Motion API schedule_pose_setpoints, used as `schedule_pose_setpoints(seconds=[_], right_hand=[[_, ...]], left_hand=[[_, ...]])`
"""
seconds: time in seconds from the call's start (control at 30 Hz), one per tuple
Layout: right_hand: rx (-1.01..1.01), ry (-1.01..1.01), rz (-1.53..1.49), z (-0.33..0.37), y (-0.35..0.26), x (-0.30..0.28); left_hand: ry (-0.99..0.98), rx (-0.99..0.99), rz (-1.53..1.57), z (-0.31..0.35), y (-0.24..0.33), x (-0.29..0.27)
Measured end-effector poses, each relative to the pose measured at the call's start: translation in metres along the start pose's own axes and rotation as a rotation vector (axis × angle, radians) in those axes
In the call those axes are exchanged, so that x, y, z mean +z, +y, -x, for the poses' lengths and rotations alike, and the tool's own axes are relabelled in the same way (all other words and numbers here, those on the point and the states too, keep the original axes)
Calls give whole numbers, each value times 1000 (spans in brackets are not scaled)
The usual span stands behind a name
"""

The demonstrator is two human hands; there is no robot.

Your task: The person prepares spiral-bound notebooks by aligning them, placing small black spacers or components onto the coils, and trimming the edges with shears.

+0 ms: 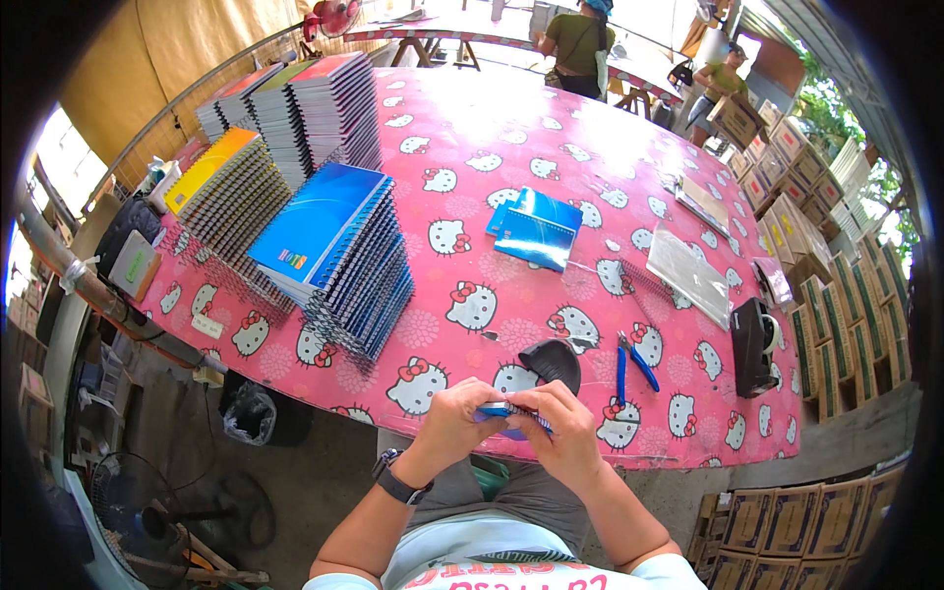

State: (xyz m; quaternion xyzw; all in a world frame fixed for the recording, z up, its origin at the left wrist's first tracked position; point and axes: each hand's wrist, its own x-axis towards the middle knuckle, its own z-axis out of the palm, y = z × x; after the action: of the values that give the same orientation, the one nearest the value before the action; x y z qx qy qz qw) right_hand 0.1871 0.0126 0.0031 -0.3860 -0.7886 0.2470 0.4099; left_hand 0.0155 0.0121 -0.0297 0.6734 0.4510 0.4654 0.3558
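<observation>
At the table's near edge, my left hand and my right hand are both closed on a small blue notebook. Its edge faces up, and my fingers cover much of it. The fingertips of both hands pinch along that edge, where a thin spiral binding seems to run. Just beyond my hands lies a black curved object whose kind I cannot make out. Pliers with blue handles rest to the right of it. Farther off, several small glossy blue notebooks lie loosely piled.
Stacks of blue spiral notebooks, yellow ones and red-covered ones stand on the left of the pink patterned table. A black tape dispenser and a clear plastic sheet lie right. Cartons and two people are beyond the table.
</observation>
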Motion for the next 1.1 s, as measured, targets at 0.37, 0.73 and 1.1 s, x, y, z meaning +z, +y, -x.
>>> schedule_pose_setpoints(seconds=[0.37, 0.73, 1.1], right_hand=[[-73, -4, -4, -6, -1, 2], [-289, -223, 95, -32, -19, 3], [4, 121, -726, -155, -55, 4]], left_hand=[[-3, 32, -74, 5, 4, 0], [20, -204, -109, 2, 24, -30], [422, 16, 229, 1, 55, -110]])
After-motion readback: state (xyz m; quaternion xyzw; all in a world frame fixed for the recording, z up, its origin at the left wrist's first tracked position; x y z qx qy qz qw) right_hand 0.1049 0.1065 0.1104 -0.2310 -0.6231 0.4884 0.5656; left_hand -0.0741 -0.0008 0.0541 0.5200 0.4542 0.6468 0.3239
